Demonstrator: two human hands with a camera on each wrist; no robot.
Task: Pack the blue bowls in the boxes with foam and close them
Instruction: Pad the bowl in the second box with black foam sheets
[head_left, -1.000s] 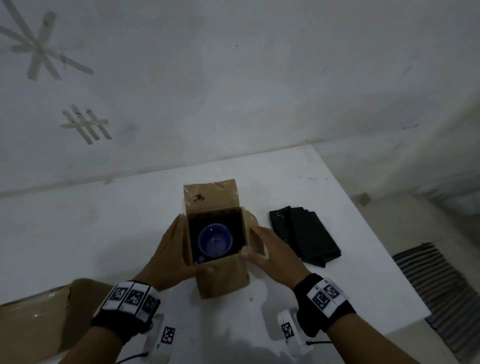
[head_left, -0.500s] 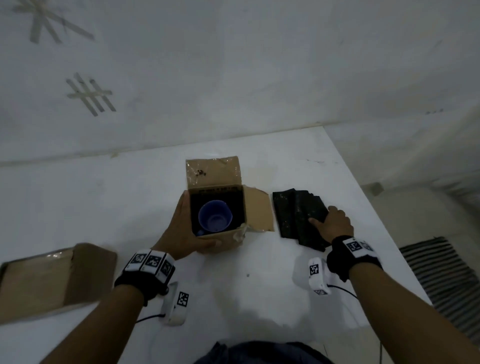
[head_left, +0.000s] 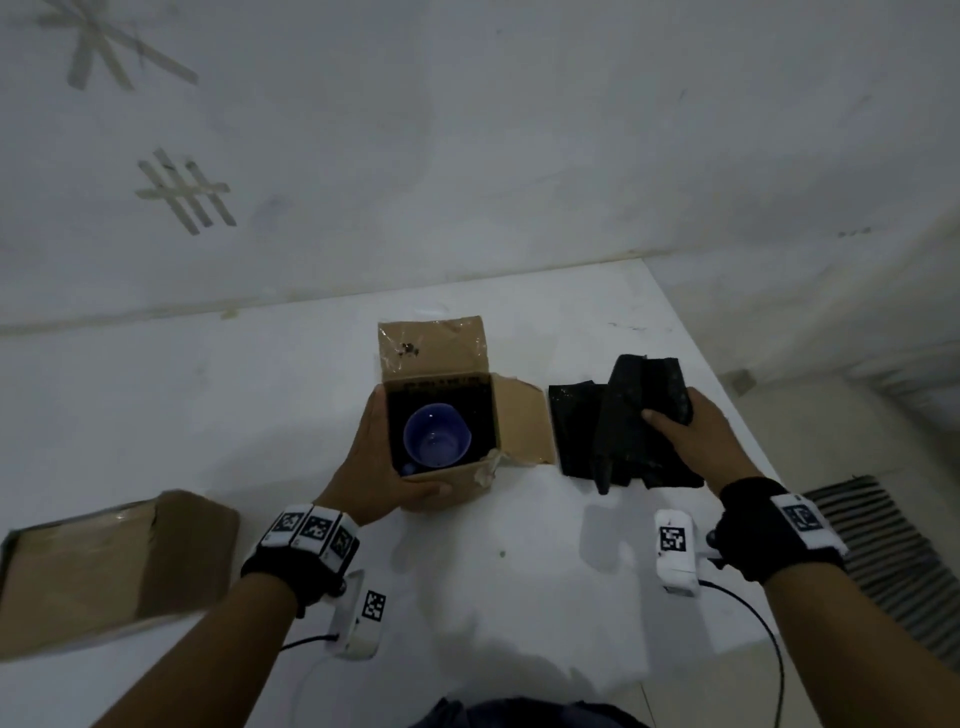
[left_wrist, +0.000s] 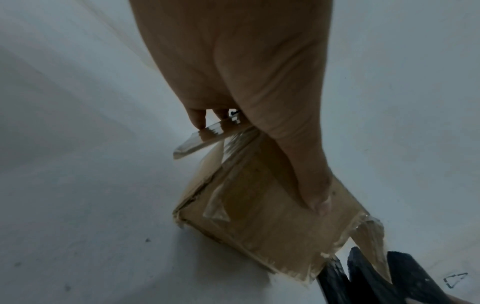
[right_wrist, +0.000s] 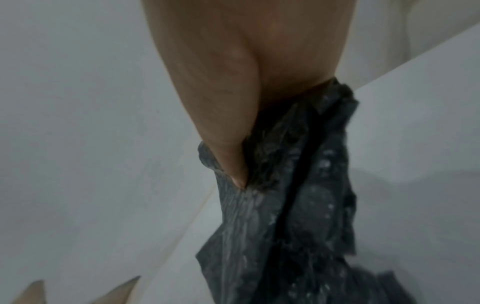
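An open cardboard box stands mid-table with its flaps spread; a blue bowl sits inside on dark lining. My left hand grips the box's left side, thumb across its near face. To the right lies a pile of black foam sheets. My right hand pinches the top foam sheet and holds its far end lifted off the pile, thumb on top.
A second cardboard box, shut, lies on its side at the table's near left. The white table ends just right of the foam, with a floor grate below. A wall stands behind.
My right hand left the box's right side, went right to the foam pile and took hold of the top sheet, lifting it. The right flap fell open. My left hand stayed on the box.
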